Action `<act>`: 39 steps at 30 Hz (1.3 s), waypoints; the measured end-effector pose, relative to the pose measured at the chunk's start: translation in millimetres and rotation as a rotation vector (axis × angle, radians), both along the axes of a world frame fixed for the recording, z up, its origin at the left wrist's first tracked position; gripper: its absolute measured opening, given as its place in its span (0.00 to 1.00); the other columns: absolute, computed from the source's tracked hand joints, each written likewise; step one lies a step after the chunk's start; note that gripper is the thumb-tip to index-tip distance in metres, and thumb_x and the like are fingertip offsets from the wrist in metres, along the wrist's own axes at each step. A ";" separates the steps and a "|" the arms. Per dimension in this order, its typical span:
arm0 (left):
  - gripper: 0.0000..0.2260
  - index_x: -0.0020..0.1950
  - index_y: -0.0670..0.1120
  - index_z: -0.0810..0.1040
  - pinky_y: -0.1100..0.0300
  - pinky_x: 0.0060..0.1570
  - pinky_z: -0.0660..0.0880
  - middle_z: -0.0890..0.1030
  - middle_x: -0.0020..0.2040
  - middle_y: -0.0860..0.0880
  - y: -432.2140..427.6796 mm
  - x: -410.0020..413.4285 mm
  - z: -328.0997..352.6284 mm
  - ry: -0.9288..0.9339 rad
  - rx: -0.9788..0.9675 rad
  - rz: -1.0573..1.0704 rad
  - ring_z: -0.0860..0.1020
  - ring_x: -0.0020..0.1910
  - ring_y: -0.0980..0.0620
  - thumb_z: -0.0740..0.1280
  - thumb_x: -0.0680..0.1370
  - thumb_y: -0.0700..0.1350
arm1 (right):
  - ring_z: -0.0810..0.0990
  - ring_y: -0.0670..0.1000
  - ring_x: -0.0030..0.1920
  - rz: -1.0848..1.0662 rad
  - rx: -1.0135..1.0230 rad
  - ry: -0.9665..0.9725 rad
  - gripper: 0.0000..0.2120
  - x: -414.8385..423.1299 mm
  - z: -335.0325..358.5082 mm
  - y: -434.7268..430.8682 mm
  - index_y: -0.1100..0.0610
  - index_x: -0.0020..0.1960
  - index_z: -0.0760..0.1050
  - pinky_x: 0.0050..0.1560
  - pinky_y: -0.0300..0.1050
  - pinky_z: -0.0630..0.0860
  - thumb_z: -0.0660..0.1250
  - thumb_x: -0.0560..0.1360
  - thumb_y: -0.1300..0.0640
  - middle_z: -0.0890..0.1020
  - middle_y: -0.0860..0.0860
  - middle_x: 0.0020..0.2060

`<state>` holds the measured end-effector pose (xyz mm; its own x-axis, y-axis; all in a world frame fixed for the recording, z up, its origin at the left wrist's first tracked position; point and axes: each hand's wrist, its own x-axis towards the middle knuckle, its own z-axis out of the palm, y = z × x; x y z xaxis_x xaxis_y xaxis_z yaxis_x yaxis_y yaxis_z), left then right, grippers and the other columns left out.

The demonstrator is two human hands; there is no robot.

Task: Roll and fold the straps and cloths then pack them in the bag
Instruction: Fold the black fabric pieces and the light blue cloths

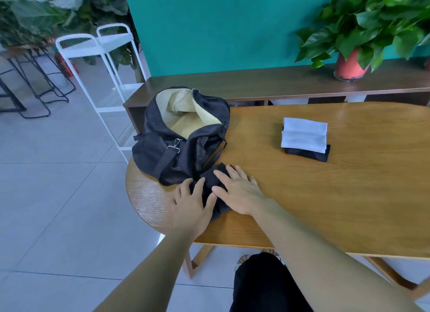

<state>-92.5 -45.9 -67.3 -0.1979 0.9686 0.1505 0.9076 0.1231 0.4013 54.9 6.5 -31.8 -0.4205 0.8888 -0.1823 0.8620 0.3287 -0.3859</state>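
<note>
Both spread flat, my left hand (193,204) and right hand (237,190) pin the cloth (209,180) — released unevenly, its fold could spring open.

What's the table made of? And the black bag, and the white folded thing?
Table: looks like wood, smooth with a soft shine; grain lines show. Black bag: probably thin woven fabric, matte; it slumps and wrinkles. White cloth: soft matte textile, maybe towelling; too blurred to be sure.

Bare counter (349,195) spans frame centre-right; the open bag (183,134) blocks centre-left, folded cloths (304,137) upper right.
</note>
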 end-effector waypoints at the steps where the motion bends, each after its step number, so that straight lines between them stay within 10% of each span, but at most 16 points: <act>1: 0.30 0.73 0.56 0.64 0.45 0.67 0.59 0.62 0.72 0.50 0.7 4.6 -0.2 0.001 0.005 -0.002 0.58 0.70 0.46 0.48 0.74 0.67 | 0.40 0.52 0.76 -0.007 0.016 0.001 0.26 3.7 -2.8 -0.3 0.41 0.77 0.46 0.74 0.61 0.45 0.46 0.80 0.39 0.45 0.49 0.78; 39: 0.28 0.76 0.55 0.57 0.45 0.67 0.58 0.56 0.76 0.54 63.8 346.8 7.5 0.130 -0.024 -0.579 0.52 0.74 0.50 0.54 0.78 0.65 | 0.52 0.51 0.75 -0.650 0.259 -0.036 0.22 342.1 -18.1 -14.2 0.43 0.75 0.57 0.71 0.54 0.54 0.47 0.82 0.43 0.57 0.49 0.76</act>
<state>254.3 17.9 -59.8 0.3823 0.9169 0.1148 0.8712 -0.3991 0.2859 397.1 -7.6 -49.9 0.2130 0.9749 0.0655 0.9258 -0.1799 -0.3324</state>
